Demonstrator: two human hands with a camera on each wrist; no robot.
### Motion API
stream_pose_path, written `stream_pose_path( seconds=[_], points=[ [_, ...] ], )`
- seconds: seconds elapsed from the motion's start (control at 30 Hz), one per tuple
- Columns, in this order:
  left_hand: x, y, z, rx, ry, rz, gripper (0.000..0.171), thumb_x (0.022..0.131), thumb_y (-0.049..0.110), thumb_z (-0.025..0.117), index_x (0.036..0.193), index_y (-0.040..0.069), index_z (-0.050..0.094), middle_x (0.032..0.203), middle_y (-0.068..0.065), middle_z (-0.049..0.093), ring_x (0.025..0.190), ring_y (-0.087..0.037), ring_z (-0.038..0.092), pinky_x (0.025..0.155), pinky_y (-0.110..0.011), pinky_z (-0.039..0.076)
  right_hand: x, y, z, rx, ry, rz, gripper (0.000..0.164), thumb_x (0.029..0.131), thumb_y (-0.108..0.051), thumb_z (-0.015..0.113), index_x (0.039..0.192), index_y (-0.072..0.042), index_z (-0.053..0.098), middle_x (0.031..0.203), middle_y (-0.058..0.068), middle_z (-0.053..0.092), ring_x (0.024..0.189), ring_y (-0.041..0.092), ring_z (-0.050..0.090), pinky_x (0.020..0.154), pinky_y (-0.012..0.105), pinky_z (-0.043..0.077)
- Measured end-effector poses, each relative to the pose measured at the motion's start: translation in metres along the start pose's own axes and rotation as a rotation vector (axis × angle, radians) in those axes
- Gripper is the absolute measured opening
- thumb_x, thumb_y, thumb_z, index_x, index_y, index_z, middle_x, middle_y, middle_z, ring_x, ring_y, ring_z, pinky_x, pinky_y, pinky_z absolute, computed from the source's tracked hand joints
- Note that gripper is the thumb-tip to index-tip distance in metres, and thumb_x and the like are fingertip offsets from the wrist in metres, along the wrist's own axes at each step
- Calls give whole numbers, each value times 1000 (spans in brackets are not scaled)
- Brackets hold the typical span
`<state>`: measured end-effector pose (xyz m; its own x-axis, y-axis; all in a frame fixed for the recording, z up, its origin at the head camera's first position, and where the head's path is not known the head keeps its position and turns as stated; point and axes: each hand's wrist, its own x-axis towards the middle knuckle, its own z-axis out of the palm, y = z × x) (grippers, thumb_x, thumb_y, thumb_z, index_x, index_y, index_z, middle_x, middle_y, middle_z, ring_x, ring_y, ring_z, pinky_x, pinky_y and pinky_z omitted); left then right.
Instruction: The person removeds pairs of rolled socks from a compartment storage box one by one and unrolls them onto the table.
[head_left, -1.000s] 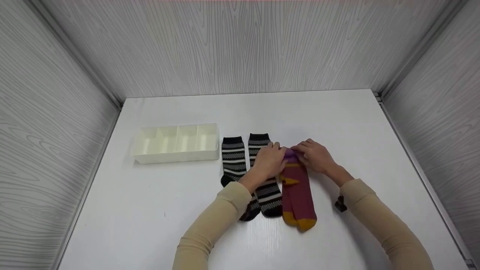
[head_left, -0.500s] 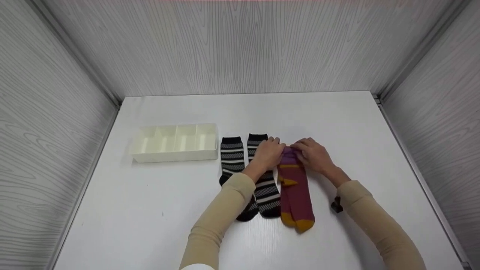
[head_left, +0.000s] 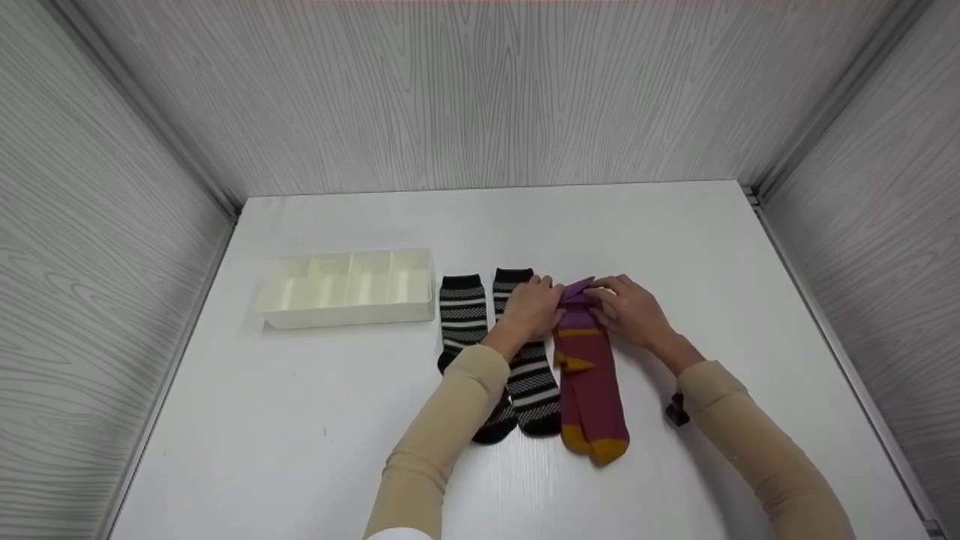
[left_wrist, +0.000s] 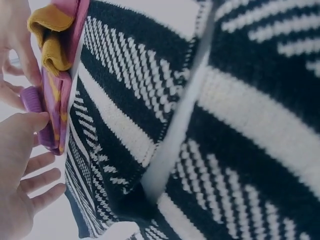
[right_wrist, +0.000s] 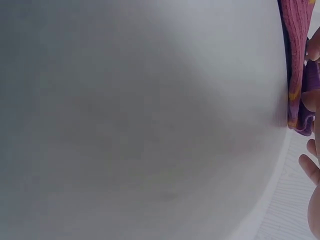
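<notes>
A pair of maroon socks with mustard toes and heels lies stacked, and its purple cuff is partly turned over. My left hand pinches the cuff's left side; in the left wrist view, the thumb presses the rolled purple edge while the other fingers stretch out beyond it. At the cuff's right side my right hand holds the fabric between thumb and fingers, seen only at the edge of the right wrist view. Two black-and-white striped socks lie to the left, the nearer one partly under my left hand and wrist.
A white tray with several compartments stands left of the striped socks. Grey wood-patterned panels enclose the white table at the back and sides. A small black object sits by the right cuff of the sleeve.
The purple cuff's upper edge has been lifted and folded, and a pointed flap now shows between my hands. Both hands have shifted only slightly; the striped socks and tray stay put.
</notes>
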<state>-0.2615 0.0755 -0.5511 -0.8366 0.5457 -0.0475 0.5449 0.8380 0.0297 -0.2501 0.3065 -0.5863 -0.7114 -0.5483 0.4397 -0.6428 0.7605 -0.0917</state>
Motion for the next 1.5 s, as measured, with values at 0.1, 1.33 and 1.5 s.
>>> stream_pose_path(
  seconds=[0.1,1.33,1.5],
  points=[
    [-7,0,-1,-4,-8,2,47,110,41,53,146,12,57,142,-12,63,132,-29,61,107,-44,56,6,0,2,8,-8,43,30,92,-14,81,121,-8,76,116,14,73,105,32,67,90,48,61],
    [-69,33,20,18,62,302,32,108,45,56,125,20,68,122,-2,68,109,-17,68,92,-31,60,58,30,6,115,-275,334,23,102,-22,70,118,-9,78,107,15,77,96,31,68,83,49,58],
    [-70,35,20,45,122,316,33,107,46,57,127,21,68,121,-1,66,108,-17,67,91,-30,59,60,31,4,112,-305,353,24,103,-22,69,120,-9,78,109,15,76,100,32,69,85,50,58]
  ],
)
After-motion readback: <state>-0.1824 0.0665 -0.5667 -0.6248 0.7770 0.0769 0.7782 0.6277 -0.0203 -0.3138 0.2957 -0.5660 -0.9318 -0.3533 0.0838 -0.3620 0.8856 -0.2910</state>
